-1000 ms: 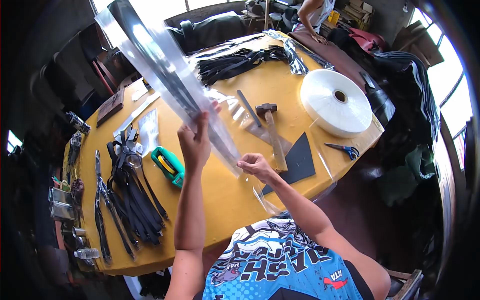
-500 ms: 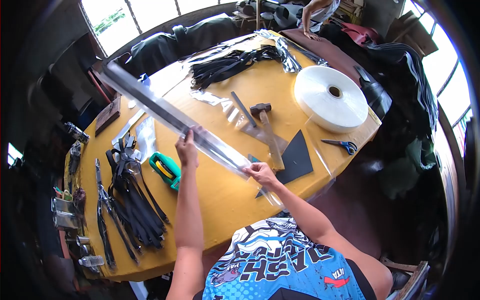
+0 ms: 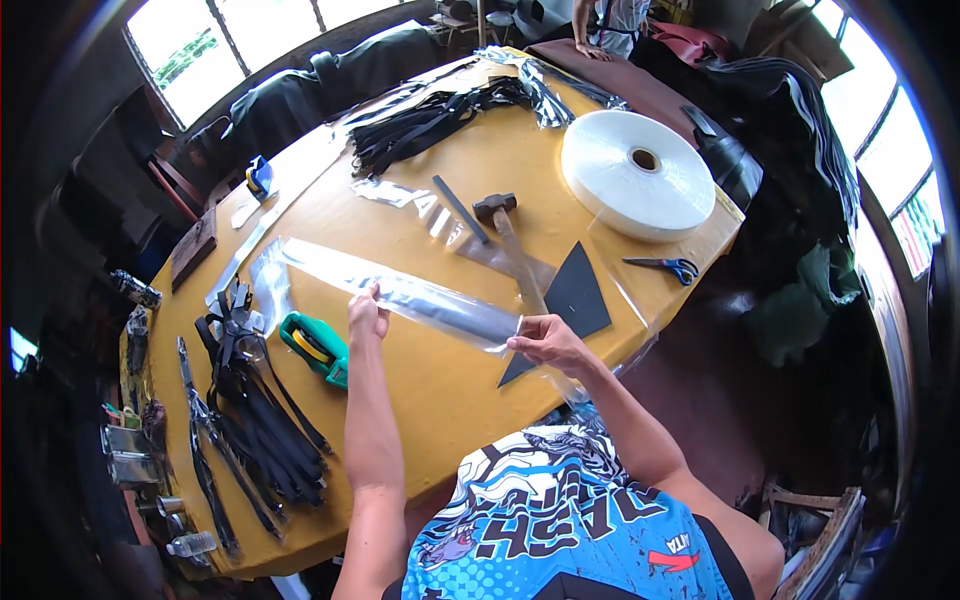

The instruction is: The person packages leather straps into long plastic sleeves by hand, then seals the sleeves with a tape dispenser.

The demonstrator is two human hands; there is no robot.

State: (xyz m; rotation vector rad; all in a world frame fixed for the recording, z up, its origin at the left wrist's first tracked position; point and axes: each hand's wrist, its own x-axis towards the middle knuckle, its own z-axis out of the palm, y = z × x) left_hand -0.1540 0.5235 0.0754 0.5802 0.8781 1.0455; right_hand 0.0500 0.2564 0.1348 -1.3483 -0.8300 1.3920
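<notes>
A long clear plastic sleeve (image 3: 400, 292) with a dark strap inside lies nearly flat just above the yellow table (image 3: 440, 400). My left hand (image 3: 367, 313) pinches its middle. Its near end is gripped by my right hand (image 3: 545, 340). The sleeve's far end reaches toward the table's left side, above a pile of black straps (image 3: 262, 400) and a green tape dispenser (image 3: 318, 347).
A hammer (image 3: 505, 230), a dark triangular piece (image 3: 570, 300), blue scissors (image 3: 665, 266) and a big roll of clear film (image 3: 638, 172) lie to the right. More black straps (image 3: 430, 120) lie at the far side. Another person (image 3: 605, 25) stands at the far end.
The sleeve swung down from pointing steeply up and away to lying almost flat over the table. Both hands came down with it.
</notes>
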